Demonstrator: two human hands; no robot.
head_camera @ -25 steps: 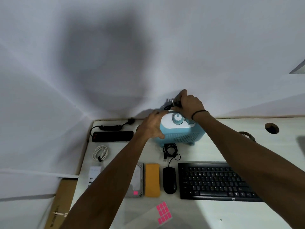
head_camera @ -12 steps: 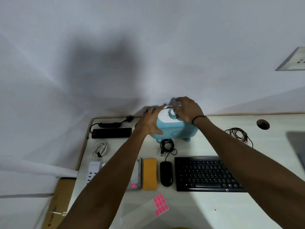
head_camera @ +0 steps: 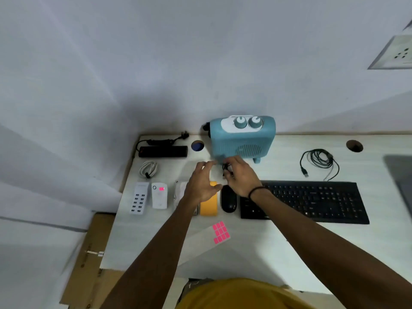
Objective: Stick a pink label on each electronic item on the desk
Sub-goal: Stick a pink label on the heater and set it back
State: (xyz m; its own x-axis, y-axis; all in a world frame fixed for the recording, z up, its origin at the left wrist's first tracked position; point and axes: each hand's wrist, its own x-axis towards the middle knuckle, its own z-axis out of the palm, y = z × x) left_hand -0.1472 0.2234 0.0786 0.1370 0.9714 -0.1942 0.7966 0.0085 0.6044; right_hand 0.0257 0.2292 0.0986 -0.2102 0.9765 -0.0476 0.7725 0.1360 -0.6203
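- Both hands were over the middle of the bench, just in front of the blue fan heater (head_camera: 242,139), which stood at the back edge against the wall.
- Right hand (head_camera: 242,178) had its fingers curled round a bunched black mouse cable (head_camera: 225,169), just behind the black mouse (head_camera: 228,198).
- Left hand (head_camera: 204,182) hovered with fingers spread and relaxed, holding nothing, over the yellow case (head_camera: 208,205).
- Pink label sheet (head_camera: 220,232) lay near the front edge, well apart from both hands, on a clear backing strip; its long axis ran diagonally, the pink end toward the back right.
- One pink label (head_camera: 161,188) was already stuck on the white adapter (head_camera: 159,195) toward the left edge; a second, if any, was hidden under the left arm.
- No label seen on the heater, mouse, keyboard (head_camera: 312,201), white USB hub (head_camera: 138,198) or black power strip (head_camera: 162,151).
- Step, as judged: tidying the mouse cable before labelling the mouse.
- To do it well: set the cable down clear of the mouse top, peel one label by a corner, press it flat on a smooth part of the mouse, not across the wheel.
- Mouse long axis ran front to back, cable end toward the heater.
- Risk: the loose cable could drag the mouse.
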